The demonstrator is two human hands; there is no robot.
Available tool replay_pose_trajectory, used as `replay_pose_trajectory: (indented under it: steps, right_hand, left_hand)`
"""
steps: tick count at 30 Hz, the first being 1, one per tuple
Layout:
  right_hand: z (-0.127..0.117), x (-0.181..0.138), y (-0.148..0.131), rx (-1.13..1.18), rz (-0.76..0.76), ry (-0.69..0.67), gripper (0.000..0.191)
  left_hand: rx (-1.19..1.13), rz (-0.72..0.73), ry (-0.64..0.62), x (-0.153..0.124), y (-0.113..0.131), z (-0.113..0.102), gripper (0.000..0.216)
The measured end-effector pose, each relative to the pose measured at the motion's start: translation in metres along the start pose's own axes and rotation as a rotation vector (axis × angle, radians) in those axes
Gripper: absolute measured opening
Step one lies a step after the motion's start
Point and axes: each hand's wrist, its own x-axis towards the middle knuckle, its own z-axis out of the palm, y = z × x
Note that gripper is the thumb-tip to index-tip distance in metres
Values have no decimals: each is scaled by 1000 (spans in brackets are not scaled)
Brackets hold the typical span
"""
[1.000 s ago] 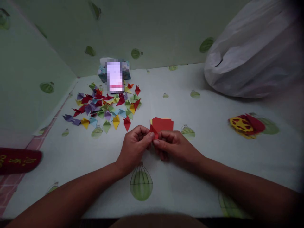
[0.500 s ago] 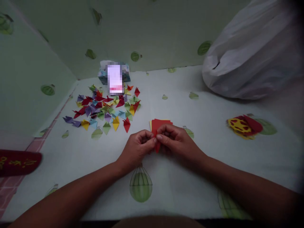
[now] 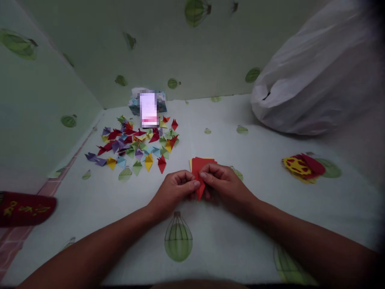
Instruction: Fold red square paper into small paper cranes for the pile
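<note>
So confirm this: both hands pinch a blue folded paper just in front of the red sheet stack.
Not quite. In the head view the folded paper pinched by the left hand and right hand is red, not blue. It does sit just in front of the red sheet stack.

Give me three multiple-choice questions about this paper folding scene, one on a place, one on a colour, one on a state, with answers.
1. Where is the pile of folded paper pieces?
A. ahead to the left of the hands
B. on the white bag
C. under the right forearm

2. What colour is the folded paper in the hands?
A. blue
B. red
C. green

3. How is that paper held?
A. lying untouched
B. by the left hand only
C. pinched between the left hand and the right hand

Answers: A, the pile lies far left; B, it shows red; C, both hands' fingertips meet on it.
</note>
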Motion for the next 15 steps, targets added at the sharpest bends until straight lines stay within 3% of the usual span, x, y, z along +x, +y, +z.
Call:
replay_pose_trajectory:
  steps: [11, 15]
  right_hand:
    - [3, 0, 1, -253, -32, 55, 32]
    - [2, 3, 6, -321, -107, 91, 30]
  left_hand:
    - [-22, -16, 10, 1, -2, 3, 27]
    - [-26, 0, -9, 4, -4, 2, 28]
